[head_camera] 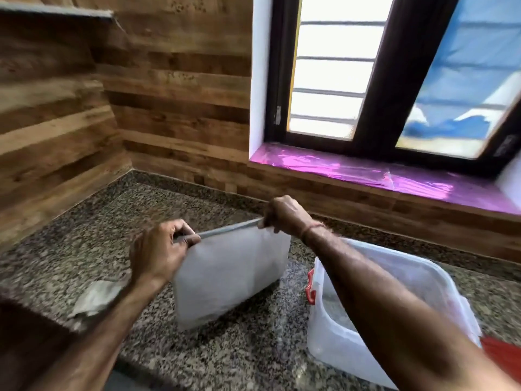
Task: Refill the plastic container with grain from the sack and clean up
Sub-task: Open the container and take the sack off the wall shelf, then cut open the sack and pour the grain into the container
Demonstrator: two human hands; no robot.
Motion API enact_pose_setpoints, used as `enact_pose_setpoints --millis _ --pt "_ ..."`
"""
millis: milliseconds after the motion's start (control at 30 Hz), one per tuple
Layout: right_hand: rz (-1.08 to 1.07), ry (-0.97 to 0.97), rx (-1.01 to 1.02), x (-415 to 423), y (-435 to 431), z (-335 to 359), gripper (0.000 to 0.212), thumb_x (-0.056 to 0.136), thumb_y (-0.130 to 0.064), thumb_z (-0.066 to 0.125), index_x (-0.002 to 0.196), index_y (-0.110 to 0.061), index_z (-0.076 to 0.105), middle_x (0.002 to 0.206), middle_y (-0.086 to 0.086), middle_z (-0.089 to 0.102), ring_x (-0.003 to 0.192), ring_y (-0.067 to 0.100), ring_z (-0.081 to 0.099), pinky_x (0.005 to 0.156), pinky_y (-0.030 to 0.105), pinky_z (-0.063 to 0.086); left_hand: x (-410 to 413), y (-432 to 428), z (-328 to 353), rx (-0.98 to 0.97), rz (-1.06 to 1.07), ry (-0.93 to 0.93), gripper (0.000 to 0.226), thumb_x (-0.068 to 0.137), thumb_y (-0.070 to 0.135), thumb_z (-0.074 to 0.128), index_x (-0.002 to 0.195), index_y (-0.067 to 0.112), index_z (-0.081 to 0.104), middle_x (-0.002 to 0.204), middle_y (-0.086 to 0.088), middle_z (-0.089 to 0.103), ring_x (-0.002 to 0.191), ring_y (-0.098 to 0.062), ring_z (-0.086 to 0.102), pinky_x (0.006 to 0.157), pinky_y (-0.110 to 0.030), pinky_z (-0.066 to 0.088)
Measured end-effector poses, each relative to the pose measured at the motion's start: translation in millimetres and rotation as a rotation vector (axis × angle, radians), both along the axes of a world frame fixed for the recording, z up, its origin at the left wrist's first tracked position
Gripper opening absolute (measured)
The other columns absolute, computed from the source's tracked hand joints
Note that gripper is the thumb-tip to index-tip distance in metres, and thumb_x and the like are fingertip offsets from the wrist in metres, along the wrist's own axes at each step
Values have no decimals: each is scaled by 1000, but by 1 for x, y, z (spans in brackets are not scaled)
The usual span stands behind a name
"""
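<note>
A flat white sack (225,275) hangs folded above the granite counter (107,227), its lower edge near the stone. My left hand (160,251) grips the left end of its top edge and my right hand (284,214) grips the right end, so the edge is stretched taut between them. To the right stands the clear plastic container (338,345) with a red latch (311,286); grain shows on its bottom. My right forearm crosses over the container and hides much of it.
A crumpled piece of pale paper or cloth (95,299) lies on the counter at the left. Wood-panelled walls meet in the corner behind. A window sill covered in pink film (366,173) runs along the right. Something red (499,351) shows at the right edge.
</note>
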State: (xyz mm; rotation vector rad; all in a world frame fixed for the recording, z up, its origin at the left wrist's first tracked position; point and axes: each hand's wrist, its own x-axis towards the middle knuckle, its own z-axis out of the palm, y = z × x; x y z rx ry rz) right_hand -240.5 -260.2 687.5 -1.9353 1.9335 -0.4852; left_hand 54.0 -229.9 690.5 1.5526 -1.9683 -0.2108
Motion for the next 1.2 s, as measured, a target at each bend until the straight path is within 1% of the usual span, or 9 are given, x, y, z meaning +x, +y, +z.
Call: enact_pose_setpoints --millis 133,267,400,500,700,833,933,1100,1200 --pt "2 37 67 17 11 -47 19 73 -31 81 60 -25 69 62 -2 70 64 19 73 79 33 50 9 21 -50 113 85 -26 18 77 42 85 75 31 70 72 13 72 61 -13 62 51 -24 40" --pt "-8 137 -86 37 13 -67 16 74 -35 78 69 -21 72 83 2 76 86 29 71 65 33 52 30 33 -72 157 109 -25 20 80 44 81 76 31 66 71 14 69 64 -13 62 51 -26 42" --pt "-9 222 -283 47 23 -83 9 80 -34 76 78 -26 75 87 -2 75 92 24 69 61 27 35 54 41 -67 237 83 -48 32 77 48 82 71 27 58 64 13 62 61 -11 59 51 -27 41" --pt "59 293 -371 76 32 -87 15 81 -46 73 81 -30 74 86 -9 73 97 19 58 65 32 47 76 39 -52 280 58 -69 30 76 47 84 68 28 61 58 13 59 54 -6 54 48 -23 33" --pt "376 69 -440 178 61 -90 26 83 -56 70 93 -32 74 91 -14 73 88 12 54 73 32 43 77 13 2 274 -123 145 16 82 32 82 76 23 70 65 7 71 60 -8 65 59 -23 48" --pt "306 -166 -376 219 65 -90 39 80 -62 68 76 -23 71 77 -7 69 76 14 59 67 36 50 63 5 13 411 -342 382 6 93 20 72 91 15 70 73 -5 75 67 -15 69 66 -30 52" --pt "197 -336 -301 224 63 -92 35 81 -48 77 69 -17 66 83 1 67 78 19 60 69 36 51 79 4 -1 444 -319 562 15 101 26 59 105 15 68 85 -6 78 80 -20 74 75 -34 58" --pt "-3 -565 -95 217 60 -90 34 80 -31 85 61 -13 63 63 4 66 57 10 53 54 32 44 123 20 -70 540 -289 287 16 87 18 77 96 31 73 90 12 77 84 -2 71 85 -44 60" --pt "-61 -606 -20 218 60 -89 33 81 -35 84 63 -15 65 65 3 69 58 6 54 55 32 45 109 34 -89 546 -326 252 21 78 40 84 96 32 74 82 13 75 75 -5 70 75 -41 60"
